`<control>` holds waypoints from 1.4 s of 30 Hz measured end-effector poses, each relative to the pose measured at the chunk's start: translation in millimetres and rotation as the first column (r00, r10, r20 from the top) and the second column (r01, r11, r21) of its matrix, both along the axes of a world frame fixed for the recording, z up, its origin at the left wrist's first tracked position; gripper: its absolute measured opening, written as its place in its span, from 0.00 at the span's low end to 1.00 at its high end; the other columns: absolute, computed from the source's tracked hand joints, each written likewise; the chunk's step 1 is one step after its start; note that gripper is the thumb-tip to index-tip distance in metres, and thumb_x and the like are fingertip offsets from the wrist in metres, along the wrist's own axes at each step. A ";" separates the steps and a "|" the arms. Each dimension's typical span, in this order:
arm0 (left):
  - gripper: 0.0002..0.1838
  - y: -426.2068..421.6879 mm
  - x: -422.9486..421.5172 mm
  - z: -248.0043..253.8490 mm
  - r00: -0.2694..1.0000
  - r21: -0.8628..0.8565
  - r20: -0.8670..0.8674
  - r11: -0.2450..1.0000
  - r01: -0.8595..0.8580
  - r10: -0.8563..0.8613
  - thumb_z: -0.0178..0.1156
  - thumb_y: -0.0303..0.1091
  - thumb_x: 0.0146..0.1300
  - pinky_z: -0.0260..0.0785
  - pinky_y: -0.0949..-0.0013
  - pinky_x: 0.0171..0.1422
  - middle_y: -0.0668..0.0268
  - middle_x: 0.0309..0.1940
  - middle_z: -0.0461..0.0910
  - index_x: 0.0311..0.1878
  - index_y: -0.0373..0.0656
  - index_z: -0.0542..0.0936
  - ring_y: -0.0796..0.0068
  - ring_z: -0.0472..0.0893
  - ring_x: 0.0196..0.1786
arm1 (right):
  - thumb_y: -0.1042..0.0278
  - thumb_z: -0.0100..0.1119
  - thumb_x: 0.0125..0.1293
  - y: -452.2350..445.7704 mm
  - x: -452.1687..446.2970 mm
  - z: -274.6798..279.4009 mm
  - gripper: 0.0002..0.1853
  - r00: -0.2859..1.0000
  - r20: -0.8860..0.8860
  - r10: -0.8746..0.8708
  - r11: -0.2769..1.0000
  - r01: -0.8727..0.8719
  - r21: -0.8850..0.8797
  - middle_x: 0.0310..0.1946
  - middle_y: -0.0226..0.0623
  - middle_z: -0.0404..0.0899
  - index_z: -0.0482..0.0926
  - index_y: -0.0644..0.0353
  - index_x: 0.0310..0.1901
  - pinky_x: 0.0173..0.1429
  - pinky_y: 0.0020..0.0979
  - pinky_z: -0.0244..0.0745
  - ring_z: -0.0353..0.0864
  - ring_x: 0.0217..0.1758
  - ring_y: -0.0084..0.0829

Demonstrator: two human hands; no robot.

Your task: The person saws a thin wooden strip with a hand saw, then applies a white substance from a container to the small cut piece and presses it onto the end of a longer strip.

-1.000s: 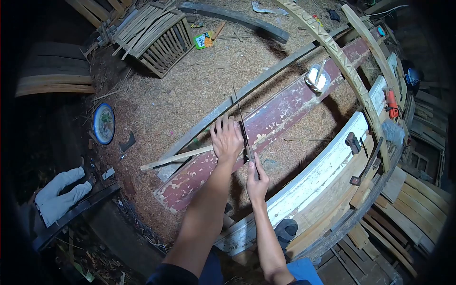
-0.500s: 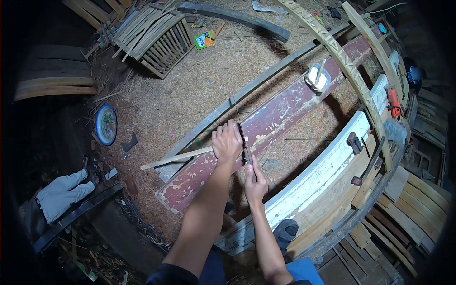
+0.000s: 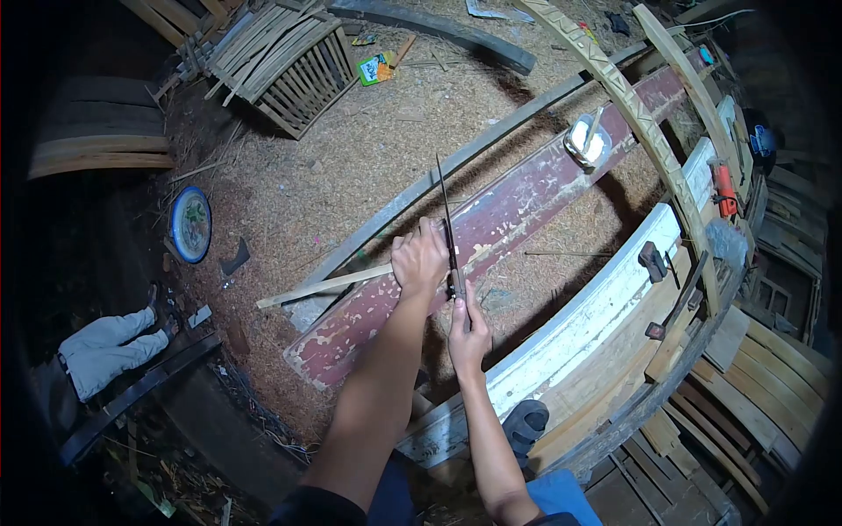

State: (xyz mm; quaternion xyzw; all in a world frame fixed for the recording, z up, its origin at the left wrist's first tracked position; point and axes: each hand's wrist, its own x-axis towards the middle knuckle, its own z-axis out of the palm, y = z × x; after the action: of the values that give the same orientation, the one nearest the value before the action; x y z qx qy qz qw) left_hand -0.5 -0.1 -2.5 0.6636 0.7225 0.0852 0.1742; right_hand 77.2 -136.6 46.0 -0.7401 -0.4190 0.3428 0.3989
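My left hand (image 3: 419, 259) presses down on a pale wooden strip (image 3: 338, 283), its fingers closed over the strip's right end. The strip lies across a worn red plank (image 3: 351, 329). My right hand (image 3: 471, 333) grips the handle of a handsaw (image 3: 447, 210), whose thin dark blade is seen nearly edge-on. The blade runs away from me, close along the right side of my left hand, at the strip's end. Whether its teeth touch the wood cannot be made out.
On the plank's far part stands a tub of white material (image 3: 587, 143). A white-painted board (image 3: 579, 324) with dark tools lies to the right. A carved curved beam (image 3: 631, 110) arches over the plank. Slatted crate (image 3: 303, 83), round tray (image 3: 191, 224) and a person's legs (image 3: 114, 346) are leftward.
The saw blade has shifted, and its far tip now shows farther away and slightly right. Both hands stay in nearly the same place, with the strip still held on the plank.
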 end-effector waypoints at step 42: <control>0.13 -2.1 0.5 -4.6 0.998 0.029 -0.068 0.999 -0.015 0.017 0.43 0.41 0.77 0.71 0.53 0.49 0.50 0.24 0.84 0.42 0.44 0.73 0.52 0.86 0.30 | 0.70 0.56 0.76 -9.1 1.4 9.1 0.21 1.000 -0.003 0.025 0.999 -0.025 -0.034 0.54 0.59 0.84 0.76 0.68 0.67 0.54 0.37 0.79 0.87 0.53 0.41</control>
State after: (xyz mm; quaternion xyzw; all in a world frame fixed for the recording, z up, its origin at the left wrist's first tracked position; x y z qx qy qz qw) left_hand 0.1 -2.2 -7.1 0.6628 0.7320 0.0740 0.1393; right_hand 78.6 -145.7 55.1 -0.7412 -0.4217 0.3557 0.3825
